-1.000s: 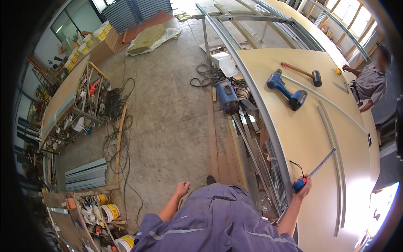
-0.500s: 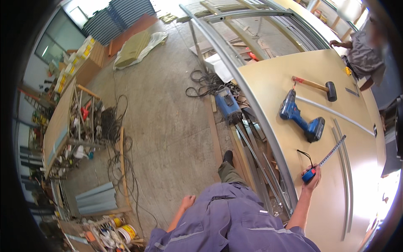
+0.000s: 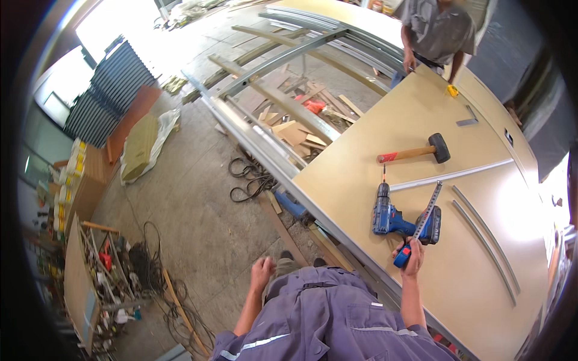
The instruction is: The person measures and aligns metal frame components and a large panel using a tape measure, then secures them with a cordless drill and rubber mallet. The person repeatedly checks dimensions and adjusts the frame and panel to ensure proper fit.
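In my right hand (image 3: 413, 262) is a blue tape measure (image 3: 401, 257) with a red button. Its blade (image 3: 429, 207) is drawn out, pointing away from me and passing over the battery end of a blue cordless drill (image 3: 391, 221). The drill lies on a beige panel (image 3: 355, 180) with its bit pointing away. Beyond it rests a mallet (image 3: 440, 148) with a black head and a wooden handle, red at its end. My left hand (image 3: 262, 272) hangs beside my body, fingers curled, nothing visible in it.
A person (image 3: 435, 30) stands at the panel's far edge, hands near a yellow tool (image 3: 452, 91). Thin metal strips (image 3: 486, 253), a straight profile (image 3: 453, 175) and a small square (image 3: 468, 117) lie on the panel. A metal frame (image 3: 283, 57) extends beyond it. Cables (image 3: 244, 180) lie on the floor.
My view has turned right, toward the panel. The tape measure has come close to the drill, its blade now over the battery. My left hand is raised slightly. The other person is more fully in view.
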`<action>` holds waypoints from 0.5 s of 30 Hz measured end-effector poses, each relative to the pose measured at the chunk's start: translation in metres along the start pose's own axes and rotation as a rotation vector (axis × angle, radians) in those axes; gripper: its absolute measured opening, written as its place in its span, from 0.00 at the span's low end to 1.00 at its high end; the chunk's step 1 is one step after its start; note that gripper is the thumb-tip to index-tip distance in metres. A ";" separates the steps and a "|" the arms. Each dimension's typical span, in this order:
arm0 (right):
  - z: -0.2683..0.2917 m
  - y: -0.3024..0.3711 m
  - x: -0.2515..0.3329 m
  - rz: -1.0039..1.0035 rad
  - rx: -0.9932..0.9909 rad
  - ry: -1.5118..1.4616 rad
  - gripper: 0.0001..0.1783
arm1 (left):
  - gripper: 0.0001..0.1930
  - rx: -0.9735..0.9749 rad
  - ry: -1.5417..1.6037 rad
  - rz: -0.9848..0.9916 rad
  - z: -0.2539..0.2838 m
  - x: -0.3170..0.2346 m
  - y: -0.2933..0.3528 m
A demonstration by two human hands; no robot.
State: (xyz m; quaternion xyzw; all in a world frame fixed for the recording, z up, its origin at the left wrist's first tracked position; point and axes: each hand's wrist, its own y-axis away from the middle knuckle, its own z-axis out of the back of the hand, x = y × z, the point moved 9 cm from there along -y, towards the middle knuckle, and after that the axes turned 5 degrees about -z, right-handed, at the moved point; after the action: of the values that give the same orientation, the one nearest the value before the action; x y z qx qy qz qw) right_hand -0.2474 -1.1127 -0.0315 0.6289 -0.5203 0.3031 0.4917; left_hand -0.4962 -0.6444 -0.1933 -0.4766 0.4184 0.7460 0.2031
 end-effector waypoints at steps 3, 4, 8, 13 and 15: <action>-0.007 -0.003 -0.010 0.007 -0.158 -0.059 0.13 | 0.16 0.119 -0.009 -0.230 -0.019 -0.129 -0.059; -0.009 -0.003 -0.012 0.025 -0.201 -0.065 0.13 | 0.15 0.161 0.002 -0.289 -0.029 -0.174 -0.070; -0.008 -0.002 -0.012 0.111 -0.373 -0.049 0.14 | 0.13 0.320 0.051 -0.502 -0.061 -0.288 -0.123; 0.016 0.012 -0.012 0.311 -0.647 0.101 0.16 | 0.11 0.549 -0.092 -0.712 -0.125 -0.368 -0.187; 0.015 0.019 -0.018 0.280 -0.754 0.042 0.15 | 0.11 0.651 -0.141 -0.737 -0.152 -0.372 -0.210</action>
State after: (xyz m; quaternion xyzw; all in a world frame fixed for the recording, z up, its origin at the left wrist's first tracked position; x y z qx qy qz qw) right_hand -0.2728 -1.1194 -0.0467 0.3210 -0.6655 0.1677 0.6526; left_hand -0.0945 -0.6143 0.0140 -0.4531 0.4189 0.4855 0.6193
